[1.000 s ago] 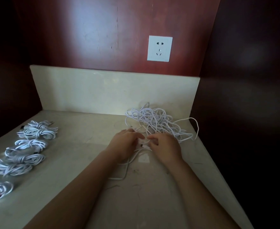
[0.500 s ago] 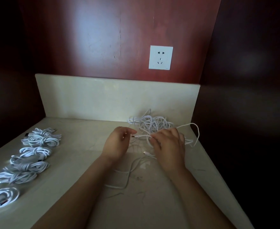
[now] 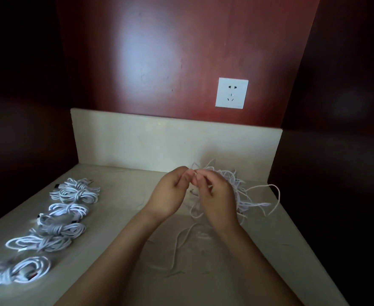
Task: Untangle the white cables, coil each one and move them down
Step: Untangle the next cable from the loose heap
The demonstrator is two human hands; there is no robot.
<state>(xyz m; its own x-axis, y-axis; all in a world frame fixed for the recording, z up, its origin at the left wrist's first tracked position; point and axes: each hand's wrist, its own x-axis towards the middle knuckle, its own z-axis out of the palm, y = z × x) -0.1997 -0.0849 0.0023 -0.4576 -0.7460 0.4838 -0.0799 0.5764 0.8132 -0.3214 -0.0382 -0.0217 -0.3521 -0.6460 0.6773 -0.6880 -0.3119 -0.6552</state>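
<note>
Fingertips (image 3: 187,176) pinch cable (image 3: 195,173): left hand (image 3: 168,195), right hand (image 3: 217,199) (both raised)

Both hands have risen off the counter (image 3: 124,217). A second ago they worked low at the near edge of the tangle (image 3: 245,191). Now the left hand (image 3: 169,196) and right hand (image 3: 218,203) meet fingertip to fingertip in front of it, pinching the end of one white cable (image 3: 177,241), whose slack trails down to the counter.
</note>
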